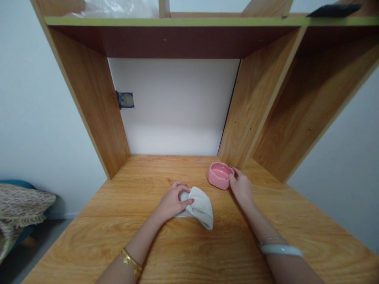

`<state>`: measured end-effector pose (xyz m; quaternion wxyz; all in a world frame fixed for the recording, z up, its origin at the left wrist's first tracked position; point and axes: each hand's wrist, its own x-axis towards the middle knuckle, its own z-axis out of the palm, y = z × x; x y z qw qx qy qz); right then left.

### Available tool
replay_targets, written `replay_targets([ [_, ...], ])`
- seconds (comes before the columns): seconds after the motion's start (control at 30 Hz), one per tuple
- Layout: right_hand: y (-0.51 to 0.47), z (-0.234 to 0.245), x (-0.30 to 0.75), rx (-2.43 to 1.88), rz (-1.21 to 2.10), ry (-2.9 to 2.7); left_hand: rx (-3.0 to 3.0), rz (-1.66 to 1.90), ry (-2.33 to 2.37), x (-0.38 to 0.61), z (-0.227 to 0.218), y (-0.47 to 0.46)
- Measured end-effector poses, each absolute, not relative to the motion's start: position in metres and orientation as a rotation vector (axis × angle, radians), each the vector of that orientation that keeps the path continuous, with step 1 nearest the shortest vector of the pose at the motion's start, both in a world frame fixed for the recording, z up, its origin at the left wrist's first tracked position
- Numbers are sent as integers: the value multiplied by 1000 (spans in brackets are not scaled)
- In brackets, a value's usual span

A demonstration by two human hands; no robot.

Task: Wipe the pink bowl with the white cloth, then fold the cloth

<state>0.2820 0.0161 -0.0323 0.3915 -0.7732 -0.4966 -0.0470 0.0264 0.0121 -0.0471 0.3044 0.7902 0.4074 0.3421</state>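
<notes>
A pink ashtray (218,181) with notches in its rim is on the wooden desk (189,256), close to the upright panel. My right hand (241,187) grips its right rim, thumb on the near side and fingers behind. Nearer to me and to the left, a folded white cloth (201,207) is bunched up on the desk. My left hand (174,200) holds the cloth's left part between thumb and fingers. The ashtray and the cloth are apart, with a small gap between them.
A shelf (166,23) spans above the desk, carrying a clear plastic bag (115,8) and a dark flat object (334,10). Wooden uprights (89,98) stand at both sides. An uncovered wall socket box (126,100) is at the back left. A woven cloth (22,201) lies at far left.
</notes>
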Motion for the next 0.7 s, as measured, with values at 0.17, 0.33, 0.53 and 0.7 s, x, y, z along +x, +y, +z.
replay_targets([
  [0.17, 18, -35, 284, -1947, -138, -1278, 2107, 904, 1056, 26, -46, 12],
  [0.33, 19, -36, 284, -1965, -179, -1264, 2097, 894, 1052, 26, -43, 10],
  [0.53, 17, -33, 282, -2028, -172, -1293, 2076, 910, 1036, 27, -42, 9],
  [0.7, 9, -22, 276, -2213, -181, -1318, 2037, 958, 1022, 26, -41, 13],
])
